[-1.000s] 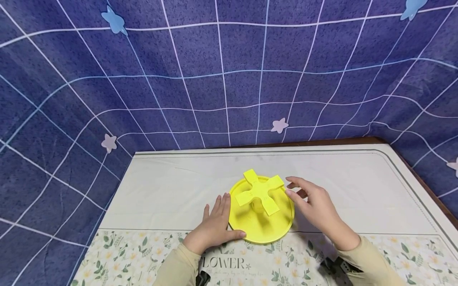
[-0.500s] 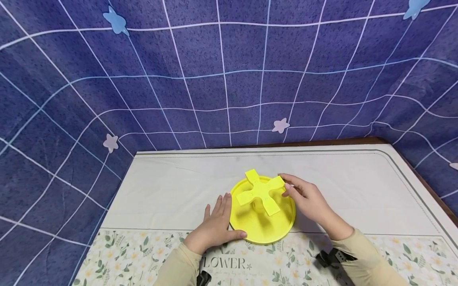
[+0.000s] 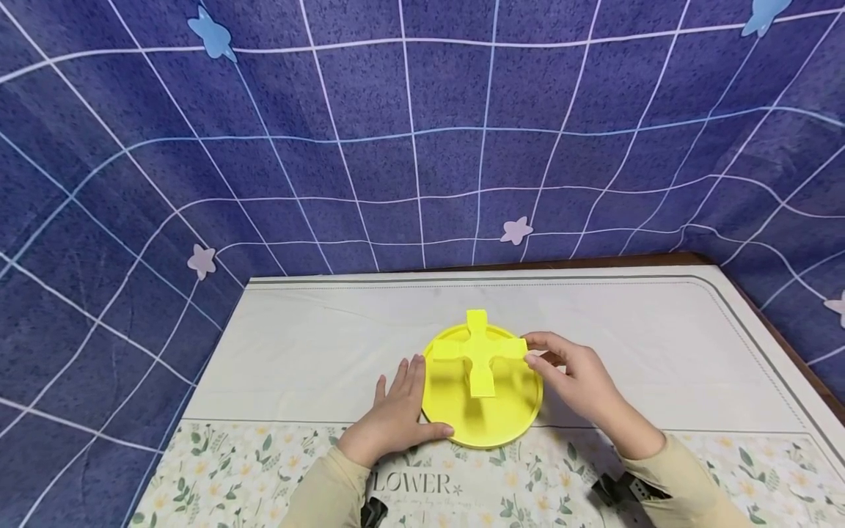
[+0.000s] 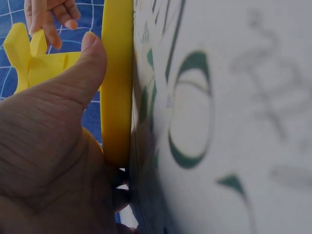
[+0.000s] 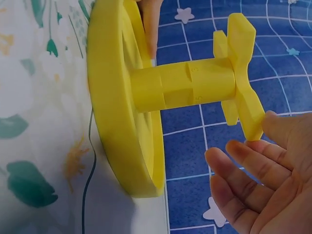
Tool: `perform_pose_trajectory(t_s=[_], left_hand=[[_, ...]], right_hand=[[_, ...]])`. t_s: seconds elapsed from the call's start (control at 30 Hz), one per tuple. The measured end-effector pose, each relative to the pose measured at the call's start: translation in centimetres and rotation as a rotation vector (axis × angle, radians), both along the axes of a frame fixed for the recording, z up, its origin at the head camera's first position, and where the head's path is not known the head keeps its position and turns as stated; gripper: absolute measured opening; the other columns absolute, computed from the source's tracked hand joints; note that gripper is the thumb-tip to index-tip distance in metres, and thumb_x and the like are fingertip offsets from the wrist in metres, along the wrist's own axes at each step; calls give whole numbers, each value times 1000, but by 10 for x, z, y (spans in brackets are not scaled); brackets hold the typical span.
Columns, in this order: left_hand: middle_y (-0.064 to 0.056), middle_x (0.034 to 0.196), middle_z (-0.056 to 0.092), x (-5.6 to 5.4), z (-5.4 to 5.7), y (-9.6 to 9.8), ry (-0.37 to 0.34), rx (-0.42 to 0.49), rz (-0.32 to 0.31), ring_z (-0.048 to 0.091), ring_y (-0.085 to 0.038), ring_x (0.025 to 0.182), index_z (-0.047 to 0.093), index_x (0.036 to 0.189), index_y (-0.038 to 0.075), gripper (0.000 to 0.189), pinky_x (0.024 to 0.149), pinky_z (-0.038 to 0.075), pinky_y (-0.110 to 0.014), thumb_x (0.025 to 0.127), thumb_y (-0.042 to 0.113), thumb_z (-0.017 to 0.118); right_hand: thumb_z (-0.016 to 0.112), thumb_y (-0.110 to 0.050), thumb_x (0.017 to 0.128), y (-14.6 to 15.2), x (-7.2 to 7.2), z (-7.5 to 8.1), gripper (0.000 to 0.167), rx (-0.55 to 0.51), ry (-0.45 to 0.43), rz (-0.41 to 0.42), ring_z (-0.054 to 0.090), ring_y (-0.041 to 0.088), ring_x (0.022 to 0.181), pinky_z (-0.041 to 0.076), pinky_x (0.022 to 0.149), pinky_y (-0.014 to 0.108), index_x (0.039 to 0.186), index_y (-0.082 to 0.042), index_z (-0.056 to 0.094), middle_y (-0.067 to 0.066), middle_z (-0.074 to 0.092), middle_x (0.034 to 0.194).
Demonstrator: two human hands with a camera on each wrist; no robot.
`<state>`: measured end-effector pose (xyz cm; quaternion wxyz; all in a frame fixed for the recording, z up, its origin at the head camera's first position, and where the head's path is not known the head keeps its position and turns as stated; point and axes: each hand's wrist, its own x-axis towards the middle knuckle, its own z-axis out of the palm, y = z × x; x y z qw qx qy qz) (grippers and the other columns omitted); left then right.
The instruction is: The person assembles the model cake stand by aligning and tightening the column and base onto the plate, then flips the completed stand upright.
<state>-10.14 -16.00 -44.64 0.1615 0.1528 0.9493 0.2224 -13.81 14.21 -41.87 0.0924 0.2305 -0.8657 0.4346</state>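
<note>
A round yellow base [image 3: 502, 425] with a raised rim lies on the table. From its centre rises a thick yellow post [image 5: 180, 85], topped by a four-armed yellow cross [image 3: 478, 348]. My left hand [image 3: 391, 423] rests against the base's left side, its fingers straight along the rim. In the left wrist view, the left thumb [image 4: 90, 63] lies over the rim; the other fingers are mostly hidden. My right hand [image 3: 581, 374] pinches the tip of the cross's right arm between thumb and fingers. Its remaining fingers [image 5: 234, 195] are loosely bent, off the yellow parts.
The white tablecloth [image 3: 317, 352] has a flowered band with printed lettering along the near side. Behind the table hangs a blue curtain [image 3: 370, 169] with a grid and stars. Dark wrist devices [image 3: 623, 491] sit by the beige sleeves.
The cross has turned clockwise, seen from above, so its arms now point nearly straight away, right, near and left. My right hand shifted slightly at its arm; my left hand stayed put.
</note>
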Motion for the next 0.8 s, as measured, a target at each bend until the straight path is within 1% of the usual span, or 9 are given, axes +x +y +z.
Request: perform_pose_trajectory(t_s=[0.1, 0.2, 0.3, 0.5, 0.6, 0.7, 0.8], left_hand=[[-19, 162, -2, -1, -2, -1, 4, 5, 1, -4, -36, 148, -1, 154, -3, 120, 112, -5, -62, 81, 68, 63], [-17, 162, -4, -1, -4, -1, 2, -9, 0, -5, -34, 148, -3, 155, -1, 121, 113, -6, -61, 81, 71, 60], [-17, 162, -3, -1, -3, 0, 1, -12, 1, -5, -34, 148, -2, 155, -1, 121, 113, -5, -61, 80, 70, 61], [-18, 162, -2, 0, 1, 1, 2, -14, 4, -3, -35, 148, -1, 155, -2, 120, 113, -3, -62, 81, 69, 62], [-18, 162, -1, -1, 1, 1, 7, -24, 1, -3, -35, 148, -1, 155, -2, 119, 113, -2, -62, 81, 69, 61], [-18, 162, -2, -1, 1, 2, 7, -22, 1, -3, -35, 148, -1, 155, -2, 119, 113, -2, -62, 82, 68, 61], [-19, 162, -2, -1, 0, 2, 10, -19, 0, -3, -35, 148, -1, 155, -2, 119, 113, -2, -63, 82, 68, 62]], right_hand=[[70, -16, 91, 1, 5, 1, 23, 30, 25, -14, 68, 11, 79, 54, 66, 29, 114, -14, 69, -1, 72, 103], [75, -17, 87, 1, 10, 2, 22, 52, 53, -20, 68, 10, 79, 54, 66, 33, 109, -16, 70, -5, 72, 98], [79, -18, 83, 0, 14, 3, 23, 68, 81, -21, 68, 10, 79, 53, 65, 34, 105, -16, 71, -7, 73, 95], [82, -21, 79, -6, 19, 4, 26, 81, 93, 3, 68, 12, 78, 45, 53, 23, 102, -15, 73, -7, 72, 95], [83, -24, 77, -10, 21, 4, 27, 94, 118, 18, 68, 10, 78, 48, 55, 25, 101, -15, 73, -8, 72, 93], [84, -27, 76, -14, 22, 4, 28, 121, 163, 31, 67, 9, 77, 51, 58, 26, 98, -15, 73, -8, 72, 91], [84, -30, 75, -19, 23, 4, 29, 159, 209, 33, 65, 8, 74, 50, 59, 25, 96, -14, 73, -7, 72, 88]])
